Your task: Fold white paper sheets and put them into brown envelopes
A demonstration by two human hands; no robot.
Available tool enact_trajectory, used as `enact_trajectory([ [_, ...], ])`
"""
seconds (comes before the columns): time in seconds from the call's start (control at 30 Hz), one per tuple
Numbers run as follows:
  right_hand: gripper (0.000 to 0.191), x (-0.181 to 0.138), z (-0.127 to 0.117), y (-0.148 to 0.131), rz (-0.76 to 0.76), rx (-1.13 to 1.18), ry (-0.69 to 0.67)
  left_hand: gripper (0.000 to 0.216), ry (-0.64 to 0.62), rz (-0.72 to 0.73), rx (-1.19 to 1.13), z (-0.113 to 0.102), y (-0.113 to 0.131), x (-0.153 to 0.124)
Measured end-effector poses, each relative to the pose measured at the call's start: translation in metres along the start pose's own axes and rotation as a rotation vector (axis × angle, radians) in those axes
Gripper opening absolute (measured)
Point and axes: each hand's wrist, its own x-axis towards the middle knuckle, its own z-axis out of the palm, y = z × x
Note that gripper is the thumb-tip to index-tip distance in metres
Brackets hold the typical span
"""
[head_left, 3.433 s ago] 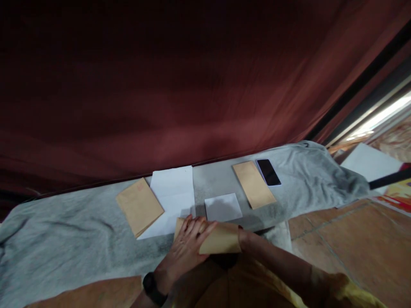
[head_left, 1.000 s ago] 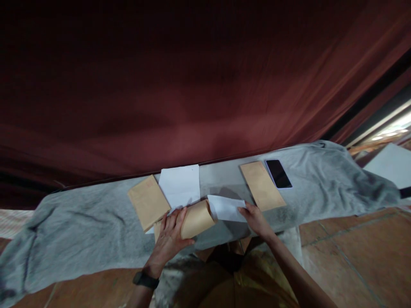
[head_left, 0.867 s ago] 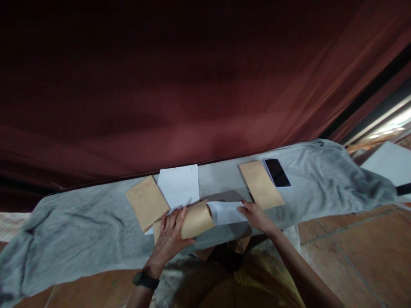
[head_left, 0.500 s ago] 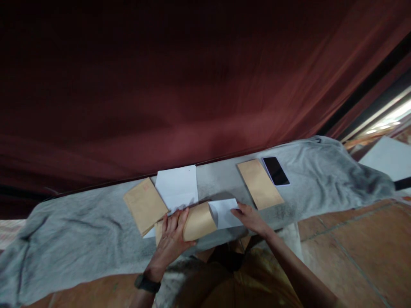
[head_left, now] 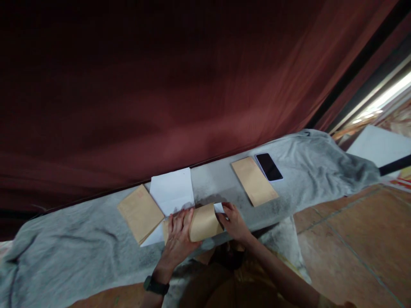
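A brown paper envelope lies crosswise in front of me, its right end bulging open. My left hand rests on its left part, fingers stretched out and pressing it down. At the mouth, my right hand pinches a folded white paper; only a short strip of the paper shows, the rest being inside the envelope. Left of my left hand is a stack of brown envelopes, with white paper poking out beneath it. White sheets lie just behind my left hand.
Another brown envelope lies to the right, beside a dark-screened phone. Everything sits on a narrow bench under a grey cloth. A dark red curtain hangs right behind it. Tiled floor shows at the right.
My right hand has moved left, pushing the white paper deeper into the envelope, so much less of it shows. My left hand stays on the envelope. The view has shifted slightly.
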Motion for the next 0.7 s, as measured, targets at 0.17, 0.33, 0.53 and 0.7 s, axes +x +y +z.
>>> enact_trajectory([
  [0.17, 0.031, 0.003, 0.0, -0.004, 0.118, 0.096, -0.116, 0.104, 0.008, 0.025, -0.029, 0.001, 0.007, 0.004],
  [0.33, 0.019, -0.001, -0.002, -0.005, 0.079, 0.23, -0.048, 0.106, 0.012, 0.005, -0.035, 0.0, 0.008, 0.007],
  [0.53, 0.032, -0.003, -0.005, 0.0, 0.226, 0.427, 0.105, 0.107, 0.013, 0.024, -0.048, -0.003, 0.009, 0.01],
  [0.7, 0.013, 0.001, -0.01, 0.004, 0.247, 0.388, -0.04, 0.104, 0.002, 0.049, -0.063, -0.004, 0.012, 0.013],
])
